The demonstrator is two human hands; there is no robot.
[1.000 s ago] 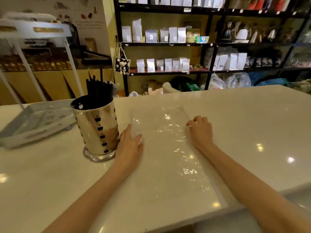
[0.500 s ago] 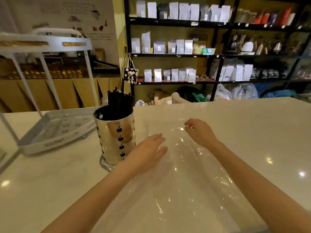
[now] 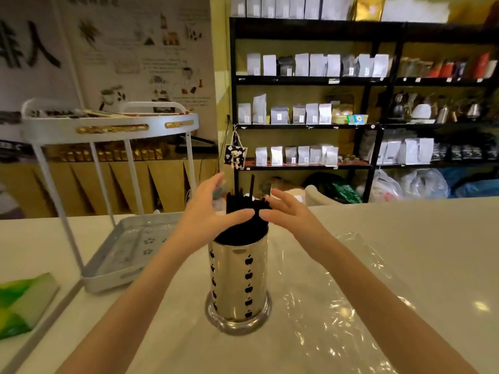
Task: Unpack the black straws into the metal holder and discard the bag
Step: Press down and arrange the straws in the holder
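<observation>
The shiny metal holder [image 3: 237, 282] with black apple-shaped cutouts stands upright on the white counter, middle of view. Black straws [image 3: 244, 201] stick up out of its mouth, a few taller than the rest. My left hand [image 3: 208, 211] cups the bundle from the left, thumb against the straws. My right hand [image 3: 290, 211] cups it from the right, fingers spread and touching the straw tops. The clear plastic bag [image 3: 337, 300] lies flat and crinkled on the counter, right of the holder and partly under my right forearm.
A white two-tier tray stand [image 3: 113, 260] sits left of the holder. A green and white pad [image 3: 21, 300] lies at the left edge. Black shelves with pouches [image 3: 310, 114] stand behind the counter [image 3: 432, 238].
Both hands lifted off the flat bag and came up around the straws at the holder's mouth. The view shifted so the holder is now in the middle.
</observation>
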